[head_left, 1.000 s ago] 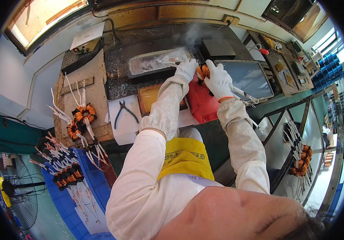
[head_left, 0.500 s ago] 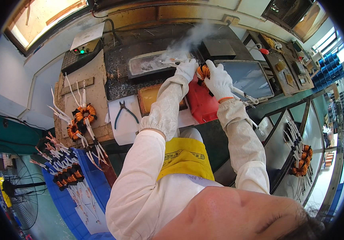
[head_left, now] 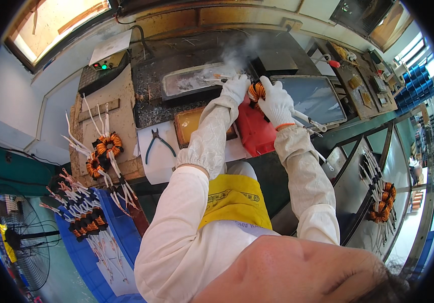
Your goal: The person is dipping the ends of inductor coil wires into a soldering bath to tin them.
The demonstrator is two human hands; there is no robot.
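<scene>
My gloved right hand (head_left: 276,103) is closed round a copper-wound toroidal coil (head_left: 257,92); white sleeved leads (head_left: 303,117) trail from it to the right. My gloved left hand (head_left: 236,89) has its fingers closed beside the coil, on wire leads (head_left: 217,79) whose ends point left over a rectangular pot (head_left: 168,94). Silvery, crusted metal fills the pot, and smoke rises near the lead ends. Exactly where the tips touch the metal is hard to make out. Below my hands lies a red plastic box (head_left: 257,135), partly covered by my arms.
Left of the pot, two more coils (head_left: 109,145) lie on the bench. Cutting pliers (head_left: 159,144) rest on white paper, near a tray of amber material (head_left: 186,129). A blue bin (head_left: 83,257) holds several coils. A grey-topped tray (head_left: 318,96) and a rack with coils (head_left: 381,204) are at right.
The smoke over the pot is thinner and has shifted slightly. Both hands and the coil stay practically in place.
</scene>
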